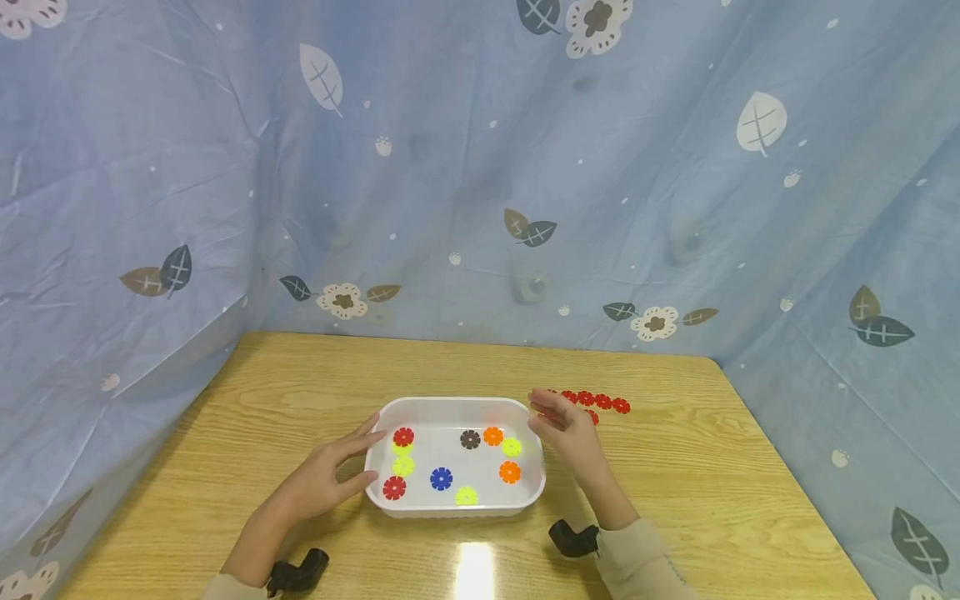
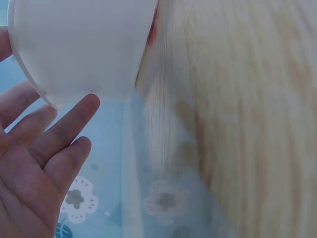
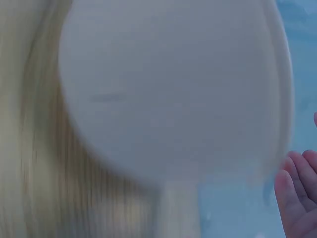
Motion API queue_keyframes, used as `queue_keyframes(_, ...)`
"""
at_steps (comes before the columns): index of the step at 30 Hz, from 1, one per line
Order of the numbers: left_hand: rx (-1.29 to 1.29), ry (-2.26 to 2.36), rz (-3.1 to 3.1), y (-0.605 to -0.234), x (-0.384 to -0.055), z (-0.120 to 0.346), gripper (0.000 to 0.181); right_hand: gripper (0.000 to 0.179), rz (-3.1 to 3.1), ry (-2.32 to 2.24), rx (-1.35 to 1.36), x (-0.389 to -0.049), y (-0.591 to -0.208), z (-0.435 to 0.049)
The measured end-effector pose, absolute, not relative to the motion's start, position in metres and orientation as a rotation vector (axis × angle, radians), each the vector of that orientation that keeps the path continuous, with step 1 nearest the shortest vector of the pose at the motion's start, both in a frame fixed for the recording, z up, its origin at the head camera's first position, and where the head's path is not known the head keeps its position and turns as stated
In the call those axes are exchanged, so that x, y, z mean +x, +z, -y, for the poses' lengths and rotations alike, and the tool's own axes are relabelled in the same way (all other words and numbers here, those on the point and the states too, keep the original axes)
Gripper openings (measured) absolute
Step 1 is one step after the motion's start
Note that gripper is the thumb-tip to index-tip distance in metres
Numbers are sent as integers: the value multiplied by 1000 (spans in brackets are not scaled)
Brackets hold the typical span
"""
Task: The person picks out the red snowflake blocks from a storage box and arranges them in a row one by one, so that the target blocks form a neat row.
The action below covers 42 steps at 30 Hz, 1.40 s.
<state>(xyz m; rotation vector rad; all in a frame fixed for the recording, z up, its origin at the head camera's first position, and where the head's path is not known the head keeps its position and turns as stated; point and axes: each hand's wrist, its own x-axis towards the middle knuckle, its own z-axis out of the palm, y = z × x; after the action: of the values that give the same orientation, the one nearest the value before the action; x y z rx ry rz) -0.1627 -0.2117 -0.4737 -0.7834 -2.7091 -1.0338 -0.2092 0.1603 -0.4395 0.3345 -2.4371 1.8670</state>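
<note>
A white plastic tray (image 1: 450,507) sits on the table, holding several flower-shaped plastic discs, among them a blue disc (image 1: 441,478), a brown disc (image 1: 470,439) and an orange disc (image 1: 510,472). At its left end is my left hand (image 1: 318,479), fingers spread and thumb at the rim; in the left wrist view its fingertips lie against the tray's outer wall (image 2: 84,54). Beside the opposite end, my right hand (image 1: 573,437) has its fingers extended near the rim. The right wrist view is blurred, with the fingertips close to the tray's edge.
Behind my right hand, red flower discs (image 1: 603,402) lie in a row on the wooden table (image 1: 690,492), with others partly hidden by the hand. A blue patterned cloth (image 1: 450,167) hangs along the back and both sides.
</note>
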Motion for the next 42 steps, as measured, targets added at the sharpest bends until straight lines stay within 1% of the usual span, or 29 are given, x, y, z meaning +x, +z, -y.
queue_keyframes(10, -789, -1027, 2704, -474, -162, 212, 53, 45, 2441, 2014, 687, -207, -434, -103)
queue_keyframes(13, -787, -1031, 2708, -474, -162, 212, 53, 45, 2476, 1999, 765, -206, -434, -86)
queue_keyframes(18, -780, -1045, 2725, -474, -163, 212, 53, 44, 2520, 2015, 851, -197, -421, -61)
queue_keyframes(20, -780, -1055, 2728, -474, -163, 212, 53, 42, 2542, 2011, 878, -197, -422, -53)
queue_keyframes(24, -786, -1064, 2726, -472, -163, 212, 53, 40, 2606, 1948, 946, -205, -438, -39)
queue_keyframes(31, -813, -1048, 2702, -472, -163, 213, 52, 37, 2805, 1798, 1018, -203, -445, -21)
queue_keyframes(36, -822, -1046, 2705, -474, -164, 214, 52, 36, 2876, 1781, 1057, -203, -451, -11)
queue_keyframes(42, -817, -1026, 2710, -473, -164, 214, 52, 34, 2992, 1528, 1157, -203, -463, -3)
